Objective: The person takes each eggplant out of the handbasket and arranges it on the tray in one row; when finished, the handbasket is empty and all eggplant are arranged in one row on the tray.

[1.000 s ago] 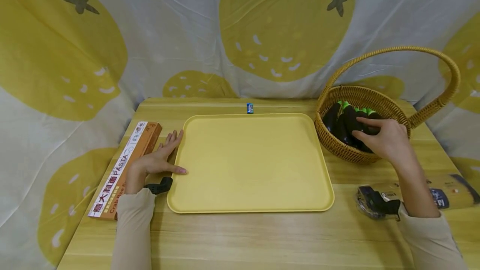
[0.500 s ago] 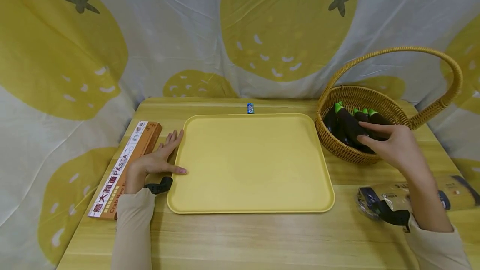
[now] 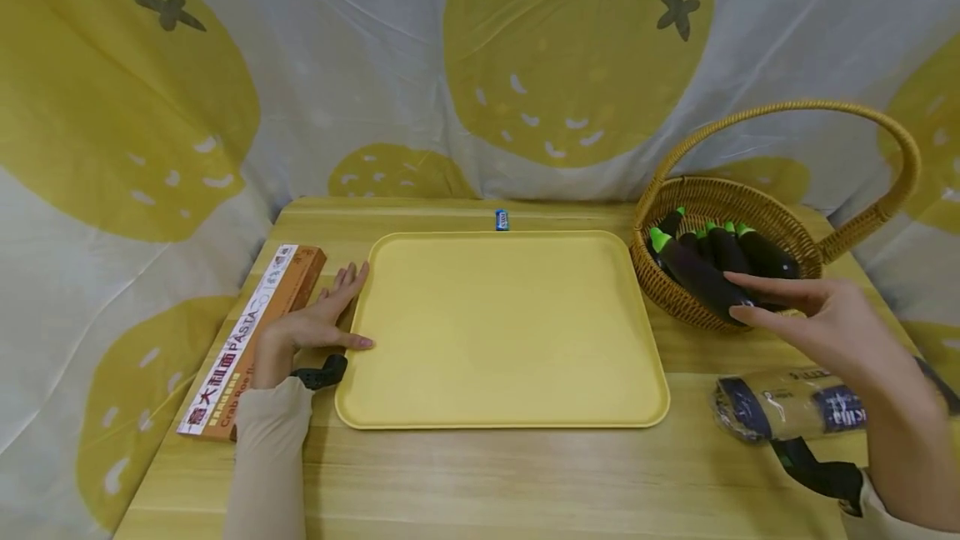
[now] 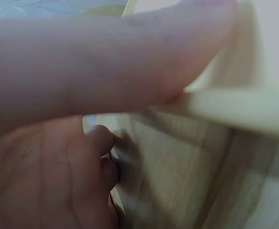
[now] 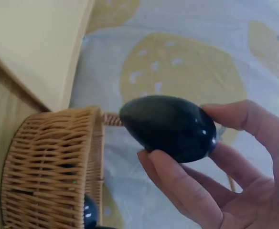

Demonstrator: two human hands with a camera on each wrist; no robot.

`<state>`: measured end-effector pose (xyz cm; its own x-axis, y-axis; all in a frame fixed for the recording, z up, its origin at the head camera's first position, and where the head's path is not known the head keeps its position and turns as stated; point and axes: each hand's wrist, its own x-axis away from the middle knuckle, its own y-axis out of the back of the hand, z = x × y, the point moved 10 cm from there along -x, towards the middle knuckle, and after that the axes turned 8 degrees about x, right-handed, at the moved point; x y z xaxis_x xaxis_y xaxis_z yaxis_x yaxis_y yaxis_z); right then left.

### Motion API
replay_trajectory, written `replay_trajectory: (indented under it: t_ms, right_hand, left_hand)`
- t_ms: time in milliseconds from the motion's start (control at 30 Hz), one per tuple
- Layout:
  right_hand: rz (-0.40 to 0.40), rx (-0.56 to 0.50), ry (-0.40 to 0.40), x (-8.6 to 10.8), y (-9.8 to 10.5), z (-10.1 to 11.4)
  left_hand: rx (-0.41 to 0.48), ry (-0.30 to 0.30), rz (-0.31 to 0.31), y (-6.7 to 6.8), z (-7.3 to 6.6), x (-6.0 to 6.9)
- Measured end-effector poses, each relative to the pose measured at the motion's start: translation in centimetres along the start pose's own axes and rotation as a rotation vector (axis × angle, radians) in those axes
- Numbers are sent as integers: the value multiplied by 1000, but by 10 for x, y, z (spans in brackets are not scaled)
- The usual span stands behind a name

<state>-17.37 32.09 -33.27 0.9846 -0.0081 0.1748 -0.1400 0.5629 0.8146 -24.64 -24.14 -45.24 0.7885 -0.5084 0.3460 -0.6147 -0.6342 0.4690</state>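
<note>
My right hand (image 3: 851,332) pinches the thick end of a dark eggplant (image 3: 697,276) between thumb and fingers, over the front of the wicker basket (image 3: 678,301). Its green tip points up and to the left. In the right wrist view the same eggplant (image 5: 166,126) is held beside the basket (image 5: 48,167) by the right hand (image 5: 244,191). Several other eggplants (image 3: 761,255) lie inside the basket. My left hand (image 3: 311,325) rests with fingers spread at the left edge of the yellow tray (image 3: 502,332), thumb on its rim; the left wrist view shows that thumb close up.
An orange and white pasta box (image 3: 251,340) lies left of the tray. A small blue packet (image 3: 502,220) sits behind the tray. A clear pasta bag (image 3: 798,401) lies at the right, partly behind my right forearm. A patterned cloth (image 3: 360,65) hangs behind the table.
The right hand has moved toward the right and nearer, lifting one eggplant from among the others to above the basket's front. My left hand has stayed at the tray.
</note>
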Motion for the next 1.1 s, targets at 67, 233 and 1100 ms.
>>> replay_trajectory:
  t_ms: [67,233,1100]
  right_hand:
    - [21,-4,24,3,-2,6]
    - [73,-62,102,0,-17,30]
    - [250,-541,218,-76,-176,176]
  left_hand:
    - [2,-2,-2,1,0,0]
    - [6,-2,-3,1,1,1]
    - [43,-3,10,-1,-3,3]
